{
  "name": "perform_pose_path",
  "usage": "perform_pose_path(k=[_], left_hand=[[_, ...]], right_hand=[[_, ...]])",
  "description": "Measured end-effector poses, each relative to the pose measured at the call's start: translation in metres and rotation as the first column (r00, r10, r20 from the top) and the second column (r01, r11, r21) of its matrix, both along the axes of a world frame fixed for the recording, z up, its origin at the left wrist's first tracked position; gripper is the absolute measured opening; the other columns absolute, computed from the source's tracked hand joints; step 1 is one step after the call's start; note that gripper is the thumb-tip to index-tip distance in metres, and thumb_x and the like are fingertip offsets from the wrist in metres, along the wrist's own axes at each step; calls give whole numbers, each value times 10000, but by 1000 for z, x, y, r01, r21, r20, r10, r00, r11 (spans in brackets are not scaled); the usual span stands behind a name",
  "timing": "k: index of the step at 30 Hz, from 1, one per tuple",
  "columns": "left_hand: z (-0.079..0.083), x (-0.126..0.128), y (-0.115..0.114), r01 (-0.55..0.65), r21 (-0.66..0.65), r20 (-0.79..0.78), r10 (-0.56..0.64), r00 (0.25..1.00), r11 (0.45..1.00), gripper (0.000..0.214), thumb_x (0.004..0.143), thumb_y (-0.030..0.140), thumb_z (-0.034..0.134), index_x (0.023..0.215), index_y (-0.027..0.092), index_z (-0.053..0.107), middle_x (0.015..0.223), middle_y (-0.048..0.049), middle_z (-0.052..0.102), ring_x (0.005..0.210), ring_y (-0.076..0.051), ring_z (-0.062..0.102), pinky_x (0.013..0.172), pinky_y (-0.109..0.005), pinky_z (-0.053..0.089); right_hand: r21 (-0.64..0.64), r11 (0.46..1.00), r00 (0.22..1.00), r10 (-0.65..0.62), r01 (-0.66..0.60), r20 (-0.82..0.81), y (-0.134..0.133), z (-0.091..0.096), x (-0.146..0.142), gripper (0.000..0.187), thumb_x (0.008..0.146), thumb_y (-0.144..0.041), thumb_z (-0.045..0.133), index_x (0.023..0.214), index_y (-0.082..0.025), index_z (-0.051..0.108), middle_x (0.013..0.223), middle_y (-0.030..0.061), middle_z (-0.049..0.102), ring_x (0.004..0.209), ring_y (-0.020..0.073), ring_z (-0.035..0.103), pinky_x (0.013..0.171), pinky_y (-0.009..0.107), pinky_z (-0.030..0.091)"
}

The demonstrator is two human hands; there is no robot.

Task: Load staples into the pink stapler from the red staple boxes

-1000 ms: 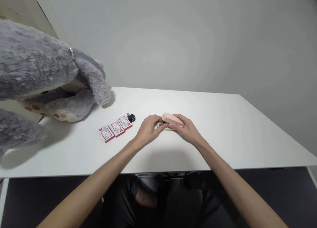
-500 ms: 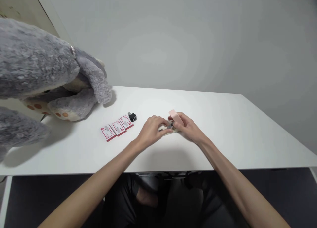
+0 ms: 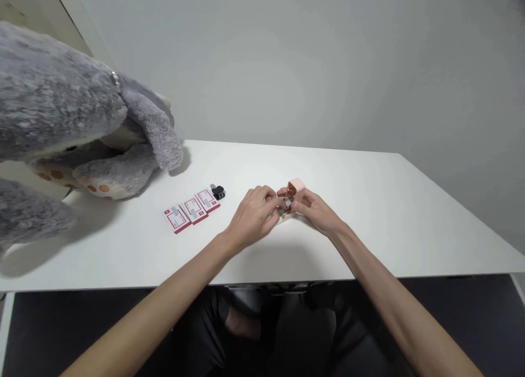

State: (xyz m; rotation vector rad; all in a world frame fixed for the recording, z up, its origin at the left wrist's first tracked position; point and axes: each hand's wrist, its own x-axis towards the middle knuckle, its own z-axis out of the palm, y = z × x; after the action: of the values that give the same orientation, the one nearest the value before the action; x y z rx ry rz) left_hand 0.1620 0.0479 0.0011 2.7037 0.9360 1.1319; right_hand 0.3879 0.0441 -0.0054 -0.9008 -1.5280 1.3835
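Observation:
A pink stapler [image 3: 294, 190] stands on the white table [image 3: 369, 213], its top swung up so the metal inside shows. My right hand [image 3: 315, 210] grips the stapler from the right and holds the raised top. My left hand [image 3: 253, 216] has its fingers curled and pinched at the stapler's metal channel; what they pinch is too small to make out. Three small red-and-white staple boxes [image 3: 192, 210] lie in a row to the left of my hands, with a small black staple remover [image 3: 217, 192] just beyond them.
A large grey plush toy [image 3: 77, 131] fills the table's far left corner. A pale wall runs behind the table. The table's front edge is close to my body, with my dark-trousered legs below it.
The stapler's pink top went from lying flat to swung upright. My left fingers moved in to the exposed metal part. My right hand shifted round the stapler's right side.

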Motion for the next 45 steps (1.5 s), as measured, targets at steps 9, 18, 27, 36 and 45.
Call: perform_pose_path(k=[9,18,27,36,45], left_hand=[[1,3,-1,-4,37,10,3,1000,999,115,917,141,610,985,207,675,1072,-88,671,965,-235,600,836,-387,473],[6,4,-4,28,-75,105,-20,994,997,54,912,162,611,933,210,623,1024,-65,664,937,-222,581,851,-380,443],[16,-3,17,609,-627,779,386,494,486,45,816,189,478,815,220,446,710,25,529,526,-104,433,508,-217,374],[17,-17,19,795,-556,788,457,413,241,214,794,274,583,692,221,403,539,97,232,436,-68,123,378,-158,135],[13,-52,-45,493,-778,608,268,747,390,246,932,355,538,741,203,504,589,64,332,515,-90,252,498,-207,200]], right_hand=[[-11,998,998,62,-62,-6,1,1,-1,488,866,-561,855,1240,-271,736,1191,83,730,1093,275,679,956,443,549],[-10,998,998,66,-66,-2,1,1,0,426,865,-514,857,1188,-264,736,1135,75,734,1062,266,675,959,456,541],[-23,1000,999,12,-11,31,0,2,-4,393,849,-447,855,1176,-250,762,1285,107,722,1113,278,684,940,451,551],[105,986,983,-140,128,119,-2,-4,-9,489,864,-515,833,1251,-227,750,1153,83,779,1003,256,709,888,394,562],[241,931,917,-330,276,225,-10,-3,-25,606,896,-558,767,1395,-216,731,1385,82,749,1266,345,675,1090,458,528]])
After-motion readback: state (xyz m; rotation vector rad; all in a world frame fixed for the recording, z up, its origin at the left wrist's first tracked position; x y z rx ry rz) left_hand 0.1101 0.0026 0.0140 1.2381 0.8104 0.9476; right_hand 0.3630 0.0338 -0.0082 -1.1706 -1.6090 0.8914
